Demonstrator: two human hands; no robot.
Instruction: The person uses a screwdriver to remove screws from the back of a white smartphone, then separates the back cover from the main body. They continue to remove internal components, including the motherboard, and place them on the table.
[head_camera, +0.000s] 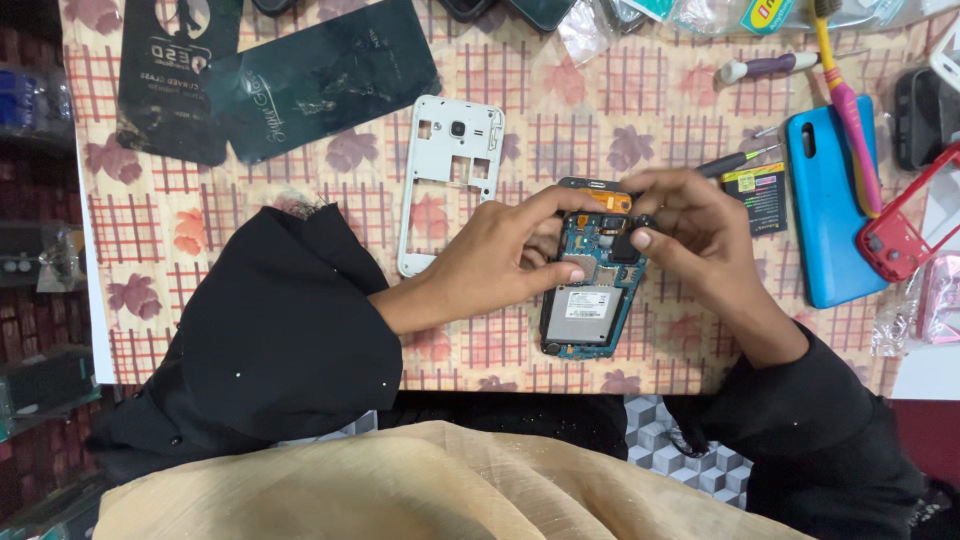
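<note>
Just right of frame centre I see the opened phone (590, 290) lying long-axis up-down, my left hand (495, 255) gripping its left edge, my right hand (690, 225) fingertips pinched narrow over its top end.

Materials on the repair table
Bare circuit board (590, 290) with matt metal shield; white matt plastic frame (450, 170); glossy blue plastic cover (830, 210); printed woven tablecloth (330, 220)

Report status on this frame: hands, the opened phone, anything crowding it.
Left hand and right hand both pinching at the top of the opened phone. White phone frame lies apart, left of it. Small screwdriver close by right hand.
</note>
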